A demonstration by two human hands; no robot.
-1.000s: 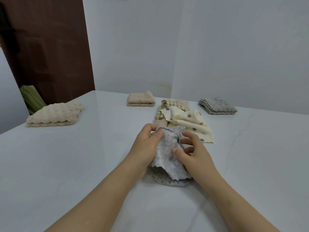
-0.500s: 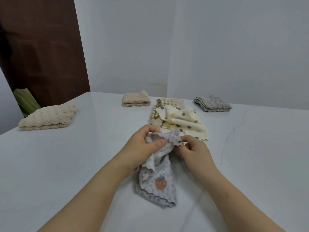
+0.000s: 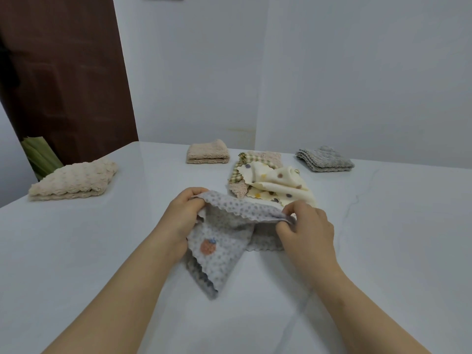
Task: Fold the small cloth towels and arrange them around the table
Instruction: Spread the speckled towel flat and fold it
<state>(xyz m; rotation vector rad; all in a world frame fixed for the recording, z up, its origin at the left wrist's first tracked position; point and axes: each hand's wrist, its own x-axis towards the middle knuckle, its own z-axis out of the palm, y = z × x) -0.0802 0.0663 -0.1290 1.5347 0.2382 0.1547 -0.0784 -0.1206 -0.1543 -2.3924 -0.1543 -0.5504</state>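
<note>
- The grey dotted towel [image 3: 219, 254], marked by an orange motif, is held at the centre of the frame. Its scalloped upper edge is stretched between the two hands, and its lower corner hangs down to the table [image 3: 76, 251] at lower centre.
- The left end of that edge is pinched between thumb and curled fingers of the left hand [image 3: 185, 215]. The right end is gripped in the same way by the right hand [image 3: 307, 226].
- This towel is not yet brought into a neat fold. It is judged to be at the spreading-out stage, so both folding and placing are left for it.
- Three towels are judged done, being folded and set well apart. A bumpy cream towel [image 3: 74, 183] lies at middle left, a tan towel [image 3: 207, 155] at upper centre, and a grey towel [image 3: 324, 160] right of centre at the far edge.
- A loose pile is left just above the hands. A cream polka-dot cloth [image 3: 278, 186] lies on top, with a green checked cloth [image 3: 236, 169] under it and a pinkish fluffy cloth [image 3: 267, 155] beneath both.
- Counted: one towel in hand, three folded towels and at least three unfolded cloths. Whether more are hidden in the pile cannot be told.
- By that count the task is judged a little under halfway, with four or more towels to be folded and placed.
</note>
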